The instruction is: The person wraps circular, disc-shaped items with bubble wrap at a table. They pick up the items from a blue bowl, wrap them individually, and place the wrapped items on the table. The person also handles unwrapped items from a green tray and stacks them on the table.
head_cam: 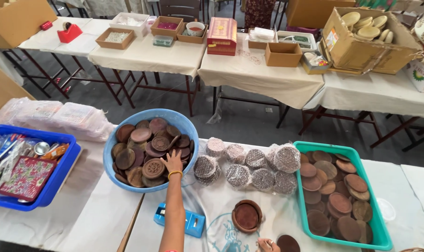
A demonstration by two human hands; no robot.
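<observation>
Reaching far-left into blue basin (110, 161), left hand (172, 161), grip spread flat, empty, touching carved wooden disc (154, 168) just left; right hand (267, 245) grip unclear.

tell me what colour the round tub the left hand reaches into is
Light blue tub, filled with brown wooden discs; seen in the head view.

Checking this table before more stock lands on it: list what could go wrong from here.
1. The left hand reaches into the heaped blue bowl; a pulled wooden disc could shift others.
2. The blue tape dispenser lies right beside the forearm and may get nudged.
3. The dark disc by the right hand sits near the table's edge.
</observation>
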